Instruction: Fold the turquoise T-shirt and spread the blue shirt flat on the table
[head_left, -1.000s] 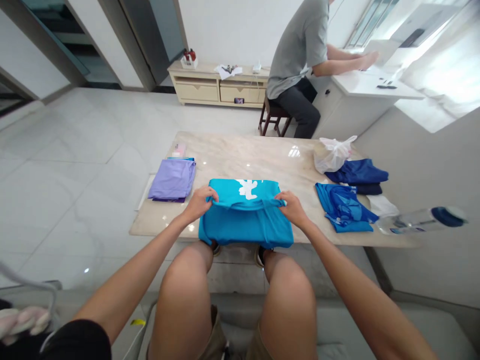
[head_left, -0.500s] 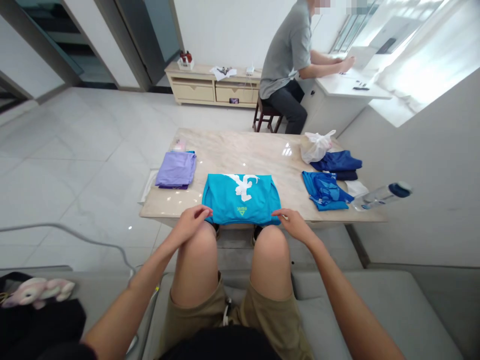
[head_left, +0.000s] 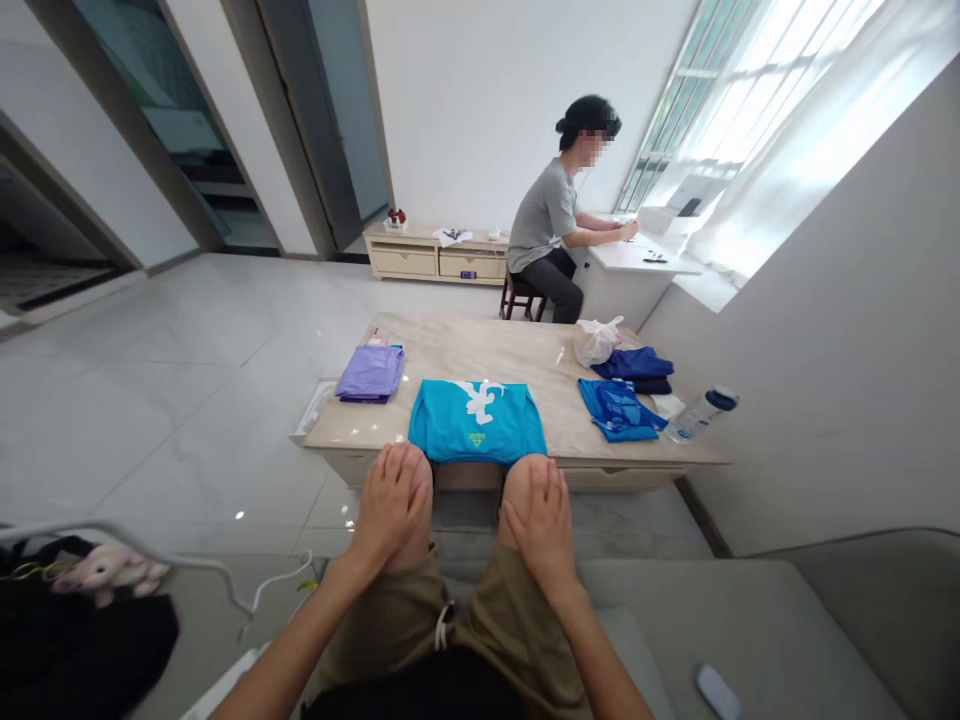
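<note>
Hands, left hand (head_left: 391,500) and right hand (head_left: 541,520), rested flat and empty on knees, folded turquoise cotton T-shirt (head_left: 477,424) lying just ahead between them, long axis crosswise, equally near both.

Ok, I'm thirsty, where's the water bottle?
In the head view, the water bottle lies on its side at the table's right end, just right of the folded blue shirts.
</note>
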